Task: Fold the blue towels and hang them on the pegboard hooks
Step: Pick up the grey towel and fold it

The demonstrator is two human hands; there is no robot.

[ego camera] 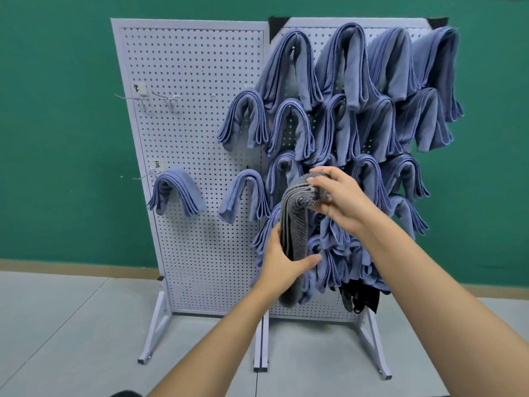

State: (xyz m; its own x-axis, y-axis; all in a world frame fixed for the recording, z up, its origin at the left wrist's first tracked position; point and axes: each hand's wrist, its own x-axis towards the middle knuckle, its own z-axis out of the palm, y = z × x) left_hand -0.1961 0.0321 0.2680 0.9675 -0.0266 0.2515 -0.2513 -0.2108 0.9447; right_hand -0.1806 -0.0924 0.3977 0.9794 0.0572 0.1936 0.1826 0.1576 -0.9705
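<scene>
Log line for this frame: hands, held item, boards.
left hand: grips grey towel low; right hand: holds its folded top; right pegboard: crowded with blue towels; left pegboard: some hooks bare

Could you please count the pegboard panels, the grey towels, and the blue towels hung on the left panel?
Pegboard panels: 2, the left panel and the right panel
Grey towel: 1
Blue towels on the left panel: 3, upper right, lower left, lower right
Total: 6

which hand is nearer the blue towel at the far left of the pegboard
Left. The left hand holds the grey towel low, right of and below the blue towel; the right hand grips the grey towel's top fold, farther right.
</scene>
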